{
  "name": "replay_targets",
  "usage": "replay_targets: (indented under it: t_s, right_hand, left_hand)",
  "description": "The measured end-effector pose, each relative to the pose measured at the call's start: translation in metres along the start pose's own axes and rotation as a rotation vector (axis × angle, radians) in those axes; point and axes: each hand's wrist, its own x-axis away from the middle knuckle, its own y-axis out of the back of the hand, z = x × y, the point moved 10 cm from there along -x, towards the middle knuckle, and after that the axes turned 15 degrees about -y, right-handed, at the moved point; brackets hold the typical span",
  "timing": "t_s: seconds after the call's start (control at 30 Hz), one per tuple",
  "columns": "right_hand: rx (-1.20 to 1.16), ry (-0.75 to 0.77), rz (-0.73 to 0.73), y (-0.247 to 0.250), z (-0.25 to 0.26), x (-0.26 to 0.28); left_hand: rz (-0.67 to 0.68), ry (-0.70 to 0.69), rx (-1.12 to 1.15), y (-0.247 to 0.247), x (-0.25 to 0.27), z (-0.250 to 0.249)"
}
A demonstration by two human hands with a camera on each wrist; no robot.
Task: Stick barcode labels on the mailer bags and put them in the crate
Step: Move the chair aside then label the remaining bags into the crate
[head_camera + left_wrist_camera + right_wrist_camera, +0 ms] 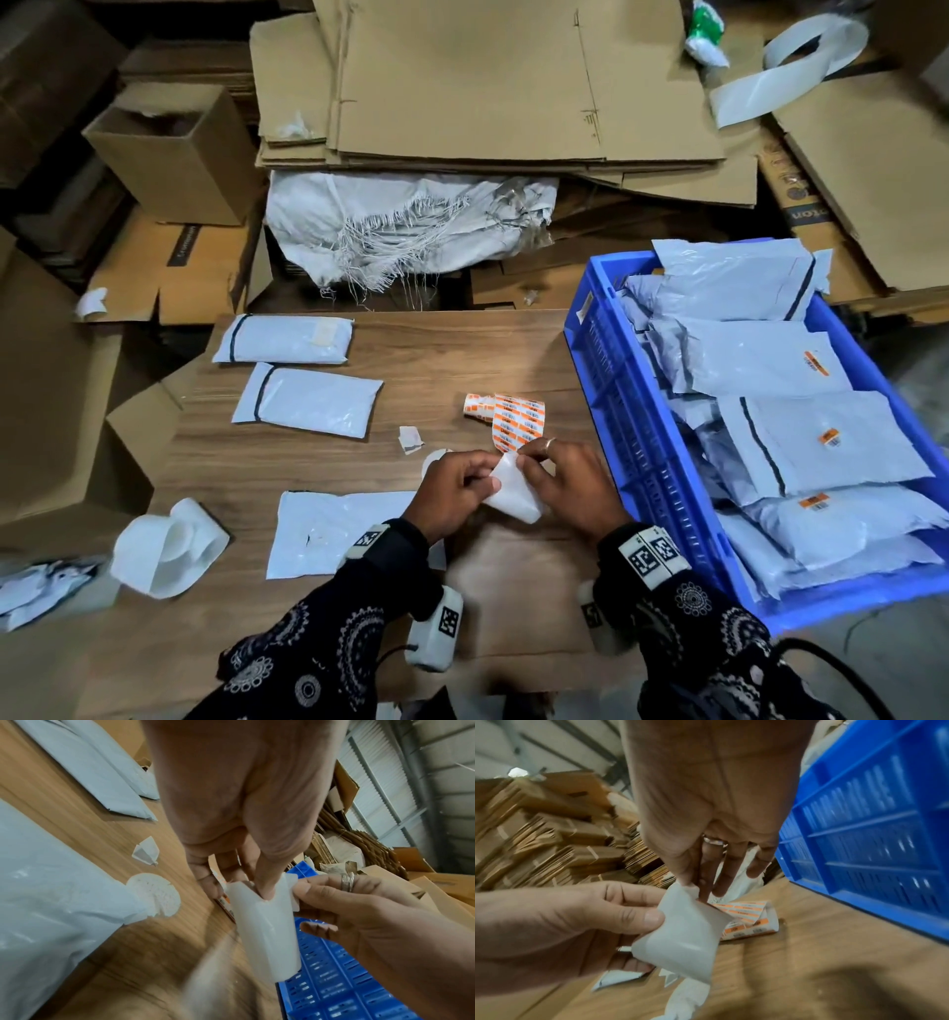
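Above the wooden table (462, 360) both hands hold a curled white label strip (513, 493). My left hand (485, 483) grips its side between thumb and fingers, as the left wrist view shows on the strip (267, 933). My right hand (526, 462) pinches its top corner (687, 888). I cannot tell whether a label is lifting there. The strip's orange barcode labels (518, 419) trail onto the table behind my hands. Three unlabelled mailer bags (285, 339) (308, 401) (334, 534) lie on the left. The blue crate (611, 411) on the right holds several labelled bags.
Used white liner (164, 550) curls at the table's left front corner. Paper scraps (411, 440) and a round white disc (154, 894) lie near my hands. Flattened cardboard (488, 87), a woven sack (400, 226) and an open carton (174, 149) crowd the far side.
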Motion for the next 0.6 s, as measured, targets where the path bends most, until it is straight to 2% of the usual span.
replay_targets:
  t_s: [0.07, 0.13, 0.2, 0.27, 0.4, 0.6]
  right_hand:
    - [-0.272, -0.150, 0.005, 0.001, -0.014, -0.002]
    - [-0.475, -0.271, -0.077, 0.010, -0.028, 0.000]
    - [-0.537, -0.304, -0.167, 0.021, -0.033, 0.005]
    - [-0.621, -0.321, -0.172, 0.021, -0.037, 0.007]
    - [-0.808, -0.346, 0.000, -0.008, -0.032, 0.010]
    - [-0.801, -0.418, 0.306, -0.081, -0.006, 0.021]
  left_hand:
    - [-0.047, 0.052, 0.010, 0.003, 0.003, 0.009]
    - [-0.084, 0.101, -0.017, 0.009, 0.008, 0.021]
    - [-0.099, 0.141, -0.021, 0.015, 0.015, 0.030]
    - [-0.113, 0.188, -0.009, 0.021, 0.023, 0.041]
    - [-0.150, 0.194, -0.128, 0.046, 0.045, 0.051]
    - [-0.209, 0.162, -0.415, 0.118, 0.115, 0.068]
